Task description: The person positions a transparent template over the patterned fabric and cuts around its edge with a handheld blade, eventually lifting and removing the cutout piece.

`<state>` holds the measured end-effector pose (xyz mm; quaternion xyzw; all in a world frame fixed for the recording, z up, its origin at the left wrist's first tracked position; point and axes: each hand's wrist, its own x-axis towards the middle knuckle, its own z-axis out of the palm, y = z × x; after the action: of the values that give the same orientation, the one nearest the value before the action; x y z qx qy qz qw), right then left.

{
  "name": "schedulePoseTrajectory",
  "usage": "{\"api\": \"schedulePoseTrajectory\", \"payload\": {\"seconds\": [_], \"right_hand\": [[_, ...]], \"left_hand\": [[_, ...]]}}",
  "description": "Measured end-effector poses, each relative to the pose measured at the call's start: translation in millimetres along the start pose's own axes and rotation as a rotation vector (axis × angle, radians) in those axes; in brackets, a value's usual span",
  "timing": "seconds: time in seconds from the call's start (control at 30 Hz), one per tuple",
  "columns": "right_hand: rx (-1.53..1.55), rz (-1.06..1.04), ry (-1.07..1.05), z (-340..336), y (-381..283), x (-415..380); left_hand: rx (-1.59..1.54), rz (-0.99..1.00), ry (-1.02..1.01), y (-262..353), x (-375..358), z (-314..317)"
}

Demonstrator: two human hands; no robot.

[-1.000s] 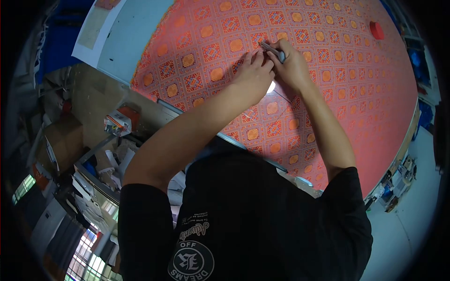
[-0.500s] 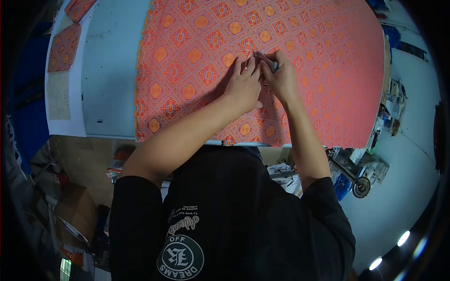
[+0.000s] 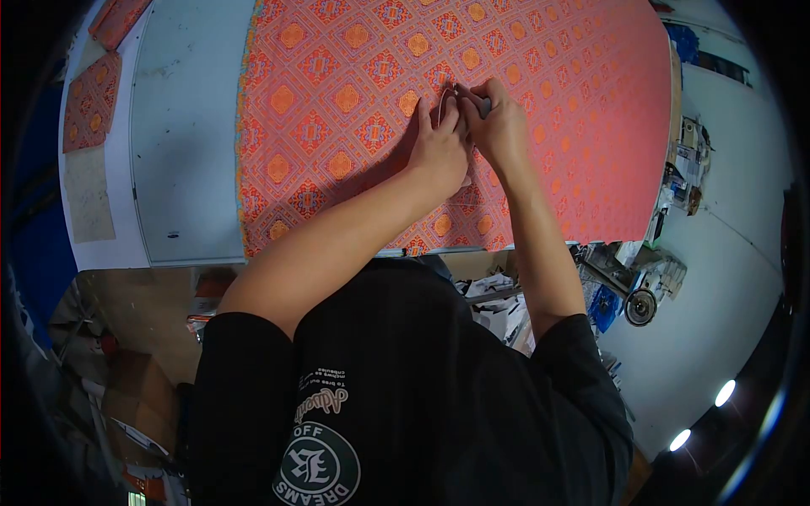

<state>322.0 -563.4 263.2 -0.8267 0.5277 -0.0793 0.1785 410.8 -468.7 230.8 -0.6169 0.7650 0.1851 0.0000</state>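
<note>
Orange-red patterned fabric (image 3: 346,99) with round and diamond motifs is spread over the work table (image 3: 186,169). My left hand (image 3: 440,150) rests on it, fingers stretched forward and somewhat apart. A thin pale curved edge (image 3: 442,104) shows between its fingertips; most of that piece is hidden under the hand. Close against it on the right, my right hand (image 3: 499,126) grips a slim grey pen-like tool (image 3: 483,104) between thumb and fingers. The tool slants toward the upper left, its tip at the fabric just beyond my left fingertips.
White paper (image 3: 125,207) with smaller patterned fabric pieces (image 3: 91,101) lies along the table's left side. A cardboard box (image 3: 139,392) stands below left. Past the right edge are a round metal part (image 3: 640,308) and assorted clutter on the floor.
The tool tip has shifted slightly up and left over the fabric, and the right hand has turned a little with it. My left hand stays at nearly the same spot. The whole view has tilted slightly.
</note>
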Motion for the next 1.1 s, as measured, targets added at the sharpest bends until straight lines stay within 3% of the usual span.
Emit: {"api": "schedulePoseTrajectory", "payload": {"seconds": [0.23, 0.3, 0.43, 0.5, 0.67, 0.73, 0.8, 0.87, 0.97, 1.03, 1.1], "right_hand": [[0.163, 0.004, 0.023, 4, 0, -2], [0.155, 0.022, 0.034, 2, -1, -5], [0.3, -0.02, 0.024, 7, 15, -3], [0.399, -0.065, 0.091, 6, 29, -4], [0.442, -0.239, 0.129, -34, 100, -34], [0.348, -0.408, -0.076, -56, 135, -49], [0.336, -0.49, -0.187, -75, 162, -69], [0.272, -0.624, -0.433, -84, 177, -88], [0.154, -0.793, -0.505, -83, 187, -100], [0.148, -0.823, -0.505, -78, 191, -101], [0.141, -0.855, -0.504, -73, 192, -100]], "left_hand": [[-0.033, -0.048, -0.022, 3, -1, -14], [0.002, -0.067, -0.151, 5, 1, -22], [0.024, -0.125, -0.179, 14, 1, -25], [0.041, -0.15, -0.021, 18, 2, -17], [0.063, -0.223, 0.075, 33, 6, -7], [0.107, -0.351, 0.134, 41, 5, -8], [0.085, -0.382, 0.071, 45, 6, -6], [0.069, -0.417, 0.021, 45, 9, -3], [0.076, -0.454, 0.022, 51, 8, -7], [0.087, -0.496, -0.19, 58, 7, -26], [0.103, -0.5, -0.178, 65, 1, -32]]}}
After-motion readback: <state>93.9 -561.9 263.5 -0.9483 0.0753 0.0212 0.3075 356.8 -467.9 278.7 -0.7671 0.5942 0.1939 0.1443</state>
